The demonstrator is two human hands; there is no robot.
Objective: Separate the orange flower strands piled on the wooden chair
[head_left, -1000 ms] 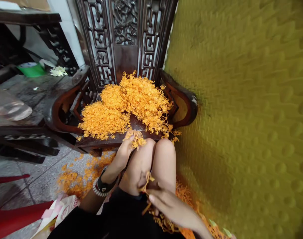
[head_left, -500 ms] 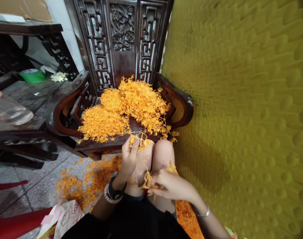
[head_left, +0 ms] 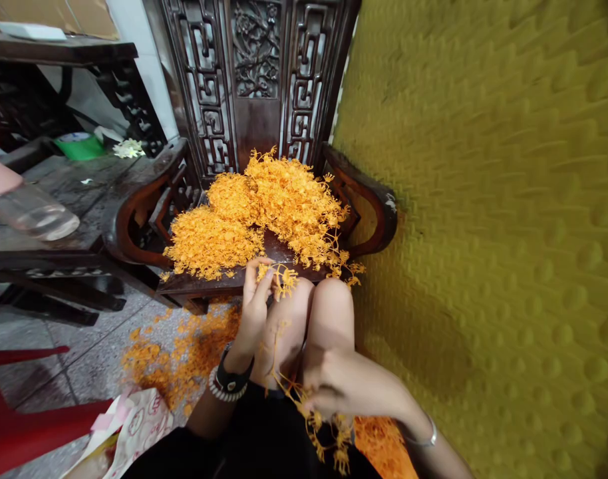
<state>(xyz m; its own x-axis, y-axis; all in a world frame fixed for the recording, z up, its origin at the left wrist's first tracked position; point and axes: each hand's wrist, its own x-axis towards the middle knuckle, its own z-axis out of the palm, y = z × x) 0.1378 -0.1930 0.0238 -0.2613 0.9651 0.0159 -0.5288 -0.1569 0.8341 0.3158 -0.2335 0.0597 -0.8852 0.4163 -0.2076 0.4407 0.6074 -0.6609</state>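
Observation:
My left hand [head_left: 255,301] is closed, pinching a small orange sprig [head_left: 285,279] with claw-like tips just above my knee. Lower down, over my lap, my right hand [head_left: 341,384] is blurred but closed round a thin branching orange stem [head_left: 290,389]. Several orange clusters [head_left: 340,452] dangle below its fingers. In front of my knees, a dark carved wooden chair [head_left: 257,126] bears heaped orange pieces: a finer heap [head_left: 211,243] at the left and a tangled, branching heap [head_left: 299,199] at the right, partly hanging over the seat edge.
Loose orange pieces [head_left: 184,352] cover the floor at left, and more orange material [head_left: 384,446] lies below my right arm. A textured yellow-green surface [head_left: 483,199] rises close on the right. At left are a water bottle [head_left: 49,216], green tape [head_left: 79,146], a printed bag [head_left: 139,426] and a red stool [head_left: 44,432].
My right hand has moved slightly down towards my body, and more of its orange stem with clusters shows below it. The left fingers have shifted a little on the sprig; the whole view moved slightly.

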